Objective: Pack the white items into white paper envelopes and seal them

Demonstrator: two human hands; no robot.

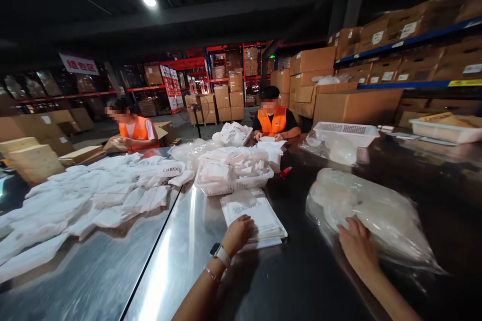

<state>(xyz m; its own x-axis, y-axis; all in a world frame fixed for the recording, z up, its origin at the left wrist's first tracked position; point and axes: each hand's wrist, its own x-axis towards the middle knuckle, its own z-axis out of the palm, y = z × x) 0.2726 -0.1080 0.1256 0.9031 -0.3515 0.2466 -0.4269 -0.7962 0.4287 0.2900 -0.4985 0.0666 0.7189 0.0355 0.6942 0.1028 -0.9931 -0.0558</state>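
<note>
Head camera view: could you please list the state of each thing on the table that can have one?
left hand, resting on the stack of flat bags, fingers curled.
stack of flat bags, lying flat, neatly piled.
right hand, flat on the clear plastic bag.
clear plastic bag, full, lying on its side.
white basket, heaped with white packets.
white garments, spread loosely.

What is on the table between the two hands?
Nothing: in the head view, only bare dark table lies between the left hand and the right hand.
</note>
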